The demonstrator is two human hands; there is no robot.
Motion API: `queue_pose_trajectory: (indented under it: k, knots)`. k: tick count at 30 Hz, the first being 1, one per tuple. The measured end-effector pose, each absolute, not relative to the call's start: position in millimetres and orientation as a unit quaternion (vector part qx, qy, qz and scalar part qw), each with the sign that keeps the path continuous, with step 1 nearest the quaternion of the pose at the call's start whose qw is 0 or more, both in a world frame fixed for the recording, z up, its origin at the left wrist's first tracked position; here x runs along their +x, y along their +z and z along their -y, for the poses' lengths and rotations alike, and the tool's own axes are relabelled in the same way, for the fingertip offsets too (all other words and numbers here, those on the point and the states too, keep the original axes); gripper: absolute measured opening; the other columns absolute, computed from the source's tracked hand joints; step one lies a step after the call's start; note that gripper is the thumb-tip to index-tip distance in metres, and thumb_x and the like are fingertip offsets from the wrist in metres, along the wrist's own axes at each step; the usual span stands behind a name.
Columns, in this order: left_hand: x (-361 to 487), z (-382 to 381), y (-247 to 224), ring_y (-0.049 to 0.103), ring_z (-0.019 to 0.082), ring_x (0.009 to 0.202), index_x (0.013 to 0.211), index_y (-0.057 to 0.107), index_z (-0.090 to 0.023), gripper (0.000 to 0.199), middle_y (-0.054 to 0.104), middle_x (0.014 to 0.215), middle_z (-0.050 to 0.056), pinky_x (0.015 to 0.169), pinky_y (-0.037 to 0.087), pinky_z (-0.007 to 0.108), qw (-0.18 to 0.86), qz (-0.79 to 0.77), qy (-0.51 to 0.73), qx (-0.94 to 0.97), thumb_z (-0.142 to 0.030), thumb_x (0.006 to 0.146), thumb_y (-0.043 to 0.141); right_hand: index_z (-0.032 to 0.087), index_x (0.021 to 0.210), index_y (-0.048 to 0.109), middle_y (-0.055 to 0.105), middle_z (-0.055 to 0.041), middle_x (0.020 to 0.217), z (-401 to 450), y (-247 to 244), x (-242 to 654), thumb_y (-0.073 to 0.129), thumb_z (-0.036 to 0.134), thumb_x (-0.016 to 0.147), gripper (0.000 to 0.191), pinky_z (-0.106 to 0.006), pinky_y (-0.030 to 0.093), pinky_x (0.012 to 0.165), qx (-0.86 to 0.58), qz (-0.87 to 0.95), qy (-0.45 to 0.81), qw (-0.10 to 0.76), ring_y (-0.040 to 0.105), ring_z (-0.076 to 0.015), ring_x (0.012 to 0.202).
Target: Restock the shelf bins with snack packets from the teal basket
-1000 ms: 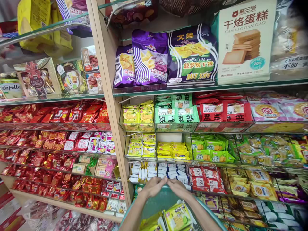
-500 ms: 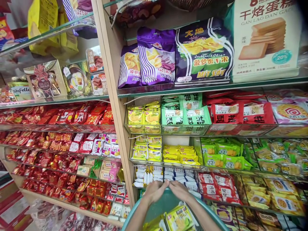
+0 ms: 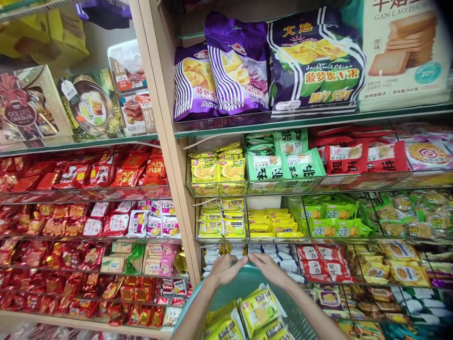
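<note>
Both hands meet at the far rim of a teal plastic basket at the bottom centre. My left hand is curled over that rim, with its thumb pointing inward. My right hand lies on the rim just beside it, fingertips touching or nearly touching the left. The undersides of the fingers are hidden. Yellow-green lemon snack packets lie in the basket between my forearms.
Glass shelves of packaged snacks rise in front, split by a wooden upright. Purple chip bags stand on the upper right shelf. Red-wrapped sweets fill the left rows. White packets sit just beyond my hands.
The view has moved closer to the shelves, and the upper items sit larger in it. Both hands stay at the basket rim, slightly higher in view. More of the packets in the basket shows.
</note>
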State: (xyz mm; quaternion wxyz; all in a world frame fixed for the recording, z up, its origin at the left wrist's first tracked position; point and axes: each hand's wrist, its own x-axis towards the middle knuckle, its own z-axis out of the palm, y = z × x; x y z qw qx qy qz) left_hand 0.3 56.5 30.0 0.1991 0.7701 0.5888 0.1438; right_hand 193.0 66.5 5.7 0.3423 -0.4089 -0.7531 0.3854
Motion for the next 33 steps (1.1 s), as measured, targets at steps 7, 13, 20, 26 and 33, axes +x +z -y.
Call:
queue_pose_trajectory:
  k: [7, 13, 20, 26, 33]
  knots:
    - [-16.3, -66.0, 41.9, 0.061, 0.024, 0.077, 0.079, 0.068, -0.021, 0.075, 0.068, 0.078, 0.006, 0.063, 0.037, 0.026, 0.209, -0.566, 0.157, 0.782, -0.077, 0.080, 0.019, 0.021, 0.084, 0.068, 0.070, -0.0047, 0.087, -9.6, 130.5, 228.2, 0.039, 0.049, 0.090, 0.041, -0.033, 0.047, 0.075, -0.414, 0.811, 0.239, 0.338, 0.062, -0.0216, 0.082]
    - [-19.0, -70.0, 43.8, 0.062, 0.024, 0.079, 0.081, 0.069, -0.021, 0.074, 0.070, 0.081, 0.007, 0.066, 0.039, 0.027, 0.219, -0.555, 0.152, 0.788, -0.076, 0.080, 0.019, 0.023, 0.108, 0.063, 0.065, -0.0087, 0.107, -37.3, 281.0, 202.9, 0.048, 0.037, 0.087, 0.029, -0.046, 0.040, 0.090, -0.384, 0.816, -0.140, 0.410, 0.055, -0.0278, 0.102]
    - [-28.1, -73.0, 47.0, 0.062, 0.026, 0.089, 0.089, 0.069, -0.021, 0.072, 0.071, 0.095, 0.007, 0.076, 0.040, 0.030, 0.231, -0.551, 0.173, 0.783, -0.075, 0.080, 0.023, 0.018, 0.127, 0.048, 0.053, -0.0139, 0.128, -92.1, 308.3, 174.0, 0.049, 0.044, 0.087, 0.048, -0.053, 0.026, 0.094, -0.435, 0.784, -0.301, 0.326, 0.039, -0.0349, 0.119]
    - [-37.6, -68.9, 46.1, 0.063, 0.026, 0.086, 0.088, 0.069, -0.022, 0.069, 0.071, 0.089, 0.006, 0.076, 0.041, 0.031, 0.219, -0.560, 0.174, 0.780, -0.072, 0.083, 0.022, 0.018, 0.127, 0.048, 0.057, -0.0147, 0.123, -102.3, 302.4, 171.3, 0.041, 0.051, 0.090, 0.050, -0.054, 0.021, 0.093, -0.426, 0.776, -0.321, 0.336, 0.037, -0.0368, 0.121]
    - [-41.3, -68.6, 45.0, 0.063, 0.026, 0.088, 0.082, 0.068, -0.023, 0.066, 0.071, 0.089, 0.006, 0.079, 0.041, 0.031, 0.223, -0.574, 0.177, 0.768, -0.071, 0.083, 0.023, 0.018, 0.124, 0.051, 0.059, -0.0129, 0.121, -101.3, 297.0, 169.3, 0.036, 0.051, 0.091, 0.048, -0.051, 0.021, 0.095, -0.422, 0.762, -0.318, 0.374, 0.039, -0.0328, 0.121]
